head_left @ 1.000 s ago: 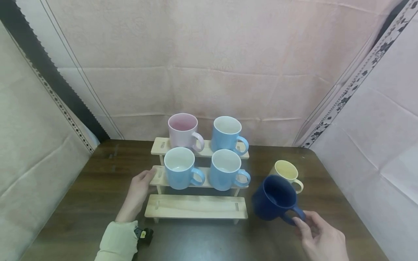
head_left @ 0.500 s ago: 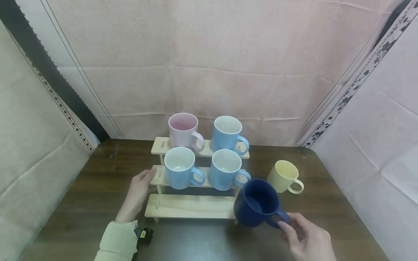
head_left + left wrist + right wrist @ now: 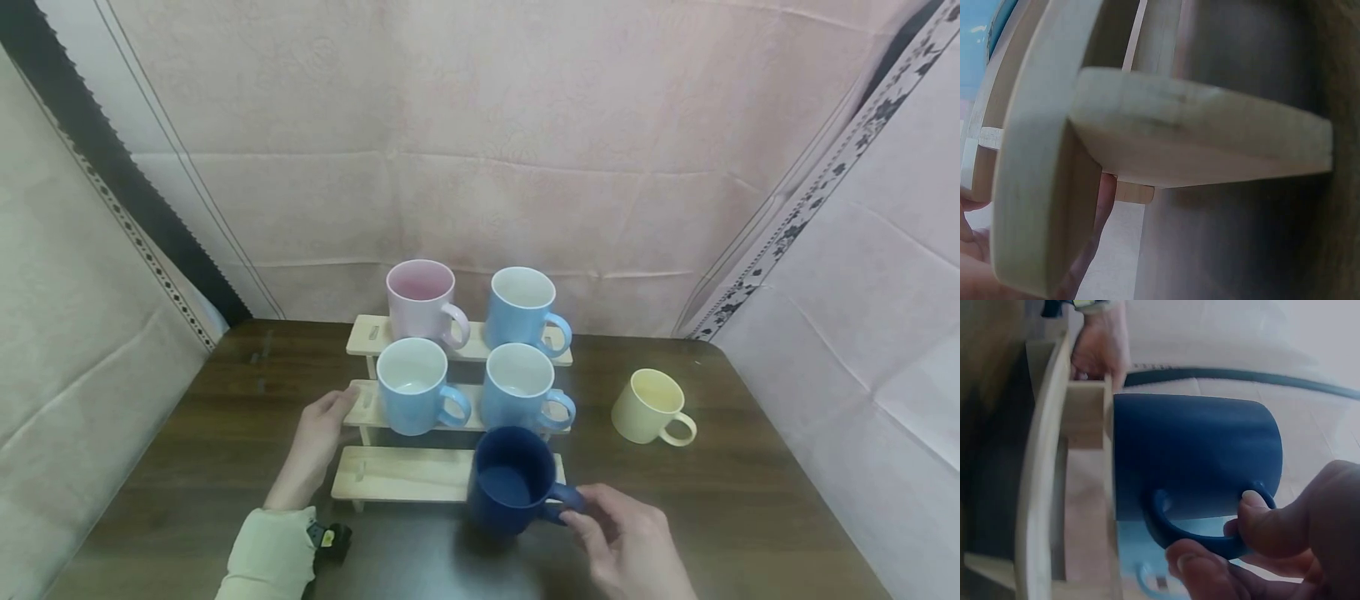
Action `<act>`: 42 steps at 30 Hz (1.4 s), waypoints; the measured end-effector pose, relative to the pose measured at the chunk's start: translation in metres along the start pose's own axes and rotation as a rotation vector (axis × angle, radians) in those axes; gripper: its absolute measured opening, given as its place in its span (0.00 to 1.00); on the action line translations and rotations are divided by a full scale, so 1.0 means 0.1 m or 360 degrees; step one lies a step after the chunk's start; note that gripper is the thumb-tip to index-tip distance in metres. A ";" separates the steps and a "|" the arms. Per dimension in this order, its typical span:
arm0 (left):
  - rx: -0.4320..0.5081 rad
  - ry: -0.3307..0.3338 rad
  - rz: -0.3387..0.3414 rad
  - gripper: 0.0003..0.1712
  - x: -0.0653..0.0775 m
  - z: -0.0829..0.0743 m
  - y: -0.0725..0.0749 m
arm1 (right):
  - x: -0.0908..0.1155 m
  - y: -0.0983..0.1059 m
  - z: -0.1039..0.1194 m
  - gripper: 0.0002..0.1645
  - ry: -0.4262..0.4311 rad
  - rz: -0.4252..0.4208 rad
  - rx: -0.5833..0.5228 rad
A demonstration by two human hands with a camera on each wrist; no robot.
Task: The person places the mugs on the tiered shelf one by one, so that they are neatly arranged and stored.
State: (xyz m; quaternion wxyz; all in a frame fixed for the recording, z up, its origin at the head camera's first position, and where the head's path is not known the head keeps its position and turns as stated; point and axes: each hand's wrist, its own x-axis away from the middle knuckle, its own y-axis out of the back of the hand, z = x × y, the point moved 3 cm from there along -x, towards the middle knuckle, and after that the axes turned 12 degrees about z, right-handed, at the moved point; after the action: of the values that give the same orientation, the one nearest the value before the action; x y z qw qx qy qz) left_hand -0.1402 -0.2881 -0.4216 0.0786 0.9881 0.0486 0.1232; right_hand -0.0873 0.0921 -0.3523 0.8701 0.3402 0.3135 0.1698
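Note:
My right hand (image 3: pixel 626 537) pinches the handle of a dark blue mug (image 3: pixel 504 492) between thumb and fingers. In the head view the upright mug overlaps the right part of the rack's lowest tier. My left hand (image 3: pixel 318 437) grips the left end of the middle tier of a three-tier wooden rack (image 3: pixel 401 475); the left wrist view shows fingers (image 3: pixel 1105 203) behind the wood. On the middle tier stand two light blue mugs, one left (image 3: pixel 411 408) and one right (image 3: pixel 516 408). The top tier bears a pale pink mug (image 3: pixel 412 312) and another light blue mug (image 3: pixel 513 312).
A small pale yellow mug (image 3: pixel 641 412) stands on the brown wooden table (image 3: pixel 720 467) to the right of the rack. Pale cloth walls (image 3: pixel 480 167) enclose the table at the back and both sides. A watch-like band (image 3: pixel 330 540) sits at the left wrist.
My right hand has carried the dark blue mug leftward, from in front of the yellow mug to the rack's lowest tier, uncovering the yellow mug. My left hand has stayed on the rack.

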 end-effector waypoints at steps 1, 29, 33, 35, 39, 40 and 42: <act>0.0006 -0.0005 -0.0005 0.36 0.00 0.00 0.00 | -0.03 -0.03 0.02 0.19 0.0032 0.0016 -0.0002; -0.0037 -0.0019 -0.0033 0.35 0.00 0.00 0.02 | -0.43 -0.76 0.21 0.08 -0.0004 0.0331 -0.0200; -0.0018 -0.0012 -0.0038 0.34 0.00 -0.02 0.02 | -0.45 -0.82 0.20 0.08 0.0040 0.0302 -0.0209; -0.0015 -0.0005 -0.0047 0.33 0.00 -0.02 0.02 | -0.46 -0.86 0.20 0.07 0.0014 0.0331 -0.0233; -0.0021 0.0003 -0.0053 0.33 -0.01 -0.01 0.02 | -0.49 -0.92 0.18 0.03 -0.0077 0.0434 -0.0289; -0.0021 0.0000 -0.0059 0.33 -0.01 0.00 0.02 | -0.50 -0.94 0.18 0.03 -0.0087 0.0449 -0.0304; -0.0020 -0.0008 -0.0065 0.33 -0.01 0.00 0.02 | -0.51 -0.97 0.18 0.03 -0.0078 0.0454 -0.0317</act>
State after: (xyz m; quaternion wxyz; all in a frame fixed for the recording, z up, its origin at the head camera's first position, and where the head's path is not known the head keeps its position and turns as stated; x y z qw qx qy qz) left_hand -0.1412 -0.2904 -0.4216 0.0875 0.9867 0.0679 0.1193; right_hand -0.1053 -0.0113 -0.3876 0.8740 0.2973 0.2223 0.3135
